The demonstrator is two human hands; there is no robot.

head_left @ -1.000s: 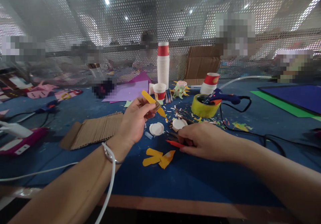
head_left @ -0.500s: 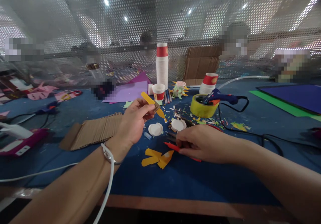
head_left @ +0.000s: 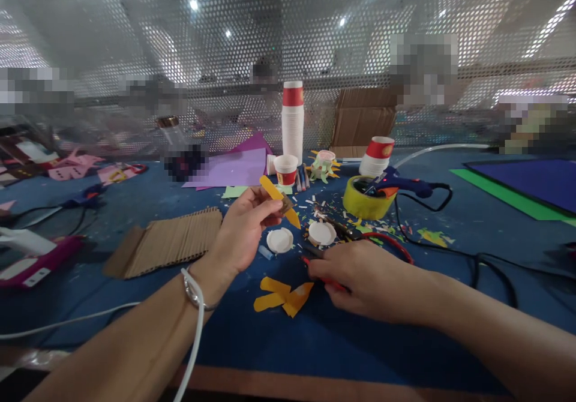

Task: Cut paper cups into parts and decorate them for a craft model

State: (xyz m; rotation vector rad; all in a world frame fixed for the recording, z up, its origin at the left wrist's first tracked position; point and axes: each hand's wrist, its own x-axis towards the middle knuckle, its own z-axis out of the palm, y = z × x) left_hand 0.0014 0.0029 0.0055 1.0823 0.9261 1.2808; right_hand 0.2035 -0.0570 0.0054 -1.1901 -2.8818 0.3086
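My left hand (head_left: 245, 222) is raised over the table, pinching a yellow-orange paper strip (head_left: 271, 188) and a small brown piece (head_left: 286, 203). The strip's pointed end sticks out below the fingers. My right hand (head_left: 360, 276) is low over the table, its fingers closed round a slim red item (head_left: 333, 284); the hand covers most of it, so its kind is unclear. Left of that hand lie several yellow-orange paper cutouts (head_left: 274, 294). Just beyond are two white round cup pieces, one left (head_left: 279, 240) and one right (head_left: 321, 233), and a small blue cap-like piece (head_left: 265, 252).
A tall stack of paper cups (head_left: 293, 126) stands at the back. A glue gun (head_left: 400, 183) rests on a yellow tape roll (head_left: 369, 201), its black cord trailing right. Corrugated cardboard (head_left: 173, 243) lies left. Paper scraps (head_left: 434, 237) litter the middle. A red-handled tool (head_left: 391, 241) lies behind my right hand.
My right hand has turned and shifted slightly, covering more of the red item and uncovering the red-handled tool behind. My left hand still holds the strip. The view has tilted slightly up.
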